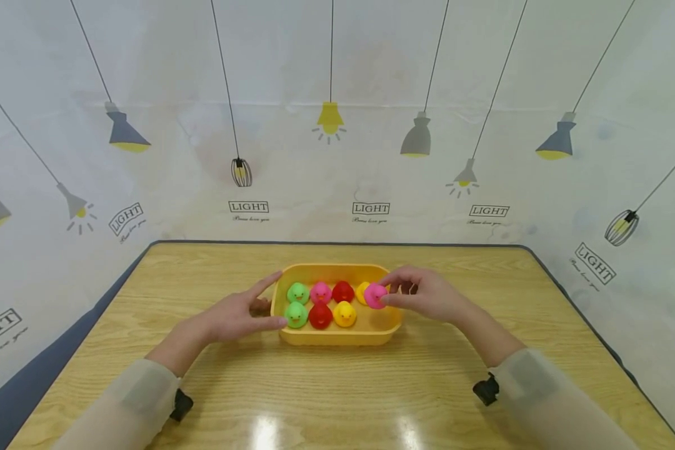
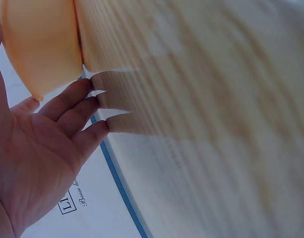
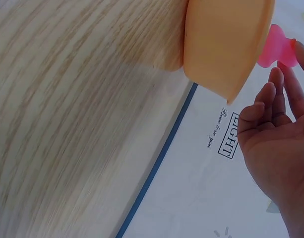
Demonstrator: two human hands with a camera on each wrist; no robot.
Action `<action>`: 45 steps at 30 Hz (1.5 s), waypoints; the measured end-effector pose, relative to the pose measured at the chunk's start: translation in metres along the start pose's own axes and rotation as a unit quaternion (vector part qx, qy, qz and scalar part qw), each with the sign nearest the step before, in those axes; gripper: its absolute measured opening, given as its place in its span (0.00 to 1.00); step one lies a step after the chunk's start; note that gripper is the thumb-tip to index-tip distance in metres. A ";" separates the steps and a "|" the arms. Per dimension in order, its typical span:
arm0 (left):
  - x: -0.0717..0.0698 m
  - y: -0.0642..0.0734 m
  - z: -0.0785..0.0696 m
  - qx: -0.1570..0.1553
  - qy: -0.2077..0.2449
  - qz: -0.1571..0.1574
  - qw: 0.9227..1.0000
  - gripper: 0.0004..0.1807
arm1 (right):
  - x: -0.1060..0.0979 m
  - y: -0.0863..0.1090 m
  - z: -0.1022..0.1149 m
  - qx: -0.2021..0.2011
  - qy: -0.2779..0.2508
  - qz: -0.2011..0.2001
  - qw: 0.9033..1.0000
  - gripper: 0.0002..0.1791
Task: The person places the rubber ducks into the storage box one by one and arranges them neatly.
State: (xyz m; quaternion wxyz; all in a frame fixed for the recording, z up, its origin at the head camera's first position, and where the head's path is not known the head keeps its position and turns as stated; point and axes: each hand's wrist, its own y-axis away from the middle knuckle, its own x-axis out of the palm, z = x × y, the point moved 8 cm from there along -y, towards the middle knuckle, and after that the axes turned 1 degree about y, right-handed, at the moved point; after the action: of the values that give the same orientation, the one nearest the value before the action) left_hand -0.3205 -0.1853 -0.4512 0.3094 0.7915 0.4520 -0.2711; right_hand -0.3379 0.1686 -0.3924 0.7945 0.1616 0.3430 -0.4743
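My right hand pinches a pink rubber duck between thumb and fingertips, over the right end of an orange-yellow plastic bin. In the right wrist view the pink duck shows above the bin's rim. With index finger and thumb spread, my left hand touches the bin's left end; its other fingers reach down beside the wall. Inside sit two green ducks, another pink duck, two red ducks and a yellow duck. A second yellow duck is partly hidden behind the held one.
The bin stands on a wood-grain table with a dark edge. Behind and beside the table hangs a pale backdrop printed with lamps. Each sleeve has a small black device at the wrist.
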 end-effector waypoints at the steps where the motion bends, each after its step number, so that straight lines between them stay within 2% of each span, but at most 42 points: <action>1: 0.000 0.000 0.000 0.000 -0.001 0.000 1.000 0.59 | 0.002 -0.001 0.000 0.000 0.002 0.002 1.000 0.15; 8: 0.000 -0.001 0.002 -0.004 -0.004 -0.002 1.000 0.59 | 0.010 -0.007 -0.007 0.000 -0.003 0.017 1.000 0.14; 17: 0.000 0.000 0.001 -0.003 -0.001 0.000 1.000 0.59 | 0.015 -0.011 -0.019 0.029 -0.015 0.033 0.999 0.15; 23: 0.000 0.000 0.002 -0.005 0.000 -0.001 1.000 0.59 | 0.017 -0.012 -0.021 0.040 0.013 0.047 0.998 0.12; 29: 0.000 -0.001 0.002 0.000 -0.014 -0.007 1.000 0.59 | 0.029 -0.012 -0.026 0.046 0.031 0.072 0.996 0.10; 45: 0.000 0.000 0.001 -0.006 -0.009 -0.004 1.000 0.59 | 0.037 -0.015 -0.023 0.054 0.054 0.070 0.995 0.11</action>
State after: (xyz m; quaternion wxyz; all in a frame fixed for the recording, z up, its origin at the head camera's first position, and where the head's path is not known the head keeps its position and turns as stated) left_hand -0.3201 -0.1859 -0.4518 0.3174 0.7852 0.4540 -0.2768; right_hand -0.3485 0.1507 -0.4334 0.7963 0.2531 0.3476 -0.4255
